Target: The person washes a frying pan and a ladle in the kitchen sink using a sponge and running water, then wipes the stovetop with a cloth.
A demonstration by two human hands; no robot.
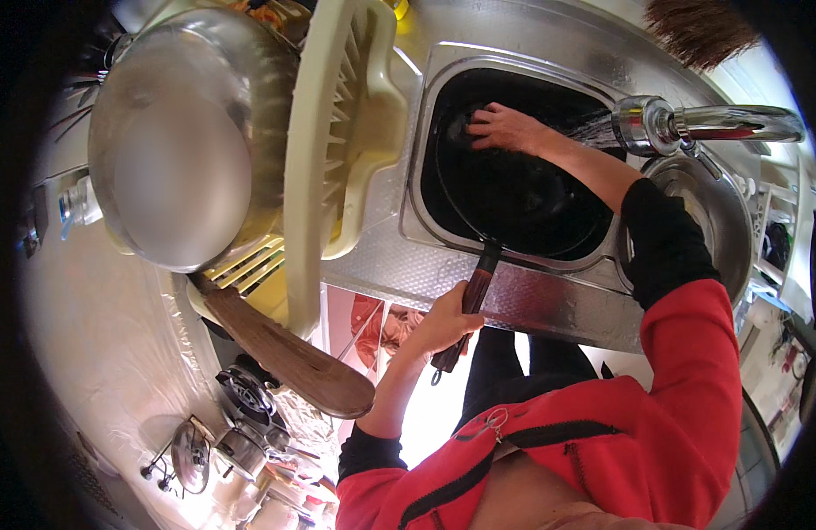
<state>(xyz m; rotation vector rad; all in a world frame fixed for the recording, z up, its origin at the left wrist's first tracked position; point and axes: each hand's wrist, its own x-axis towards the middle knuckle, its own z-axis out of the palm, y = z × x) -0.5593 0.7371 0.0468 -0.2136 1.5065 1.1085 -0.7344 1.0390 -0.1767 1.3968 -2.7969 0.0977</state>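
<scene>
A black frying pan [514, 199] lies tilted in the dark sink basin [418, 165], its handle [477, 285] reaching over the front rim. My left hand [447, 321] is closed around that handle. Inside the pan, near its far left side, my right hand [507, 129] rests with bent fingers; whether it holds something under the fingers cannot be told. Water sprays from the chrome faucet [646, 126] at the right, passing behind my right forearm.
A cream plastic dish rack [305, 165] stands left of the sink, with a large metal pan [268, 119] whose wooden handle [288, 351] juts forward. A metal bowl [732, 225] sits right of the basin. Pots [242, 450] and a glass lid [190, 457] are at lower left.
</scene>
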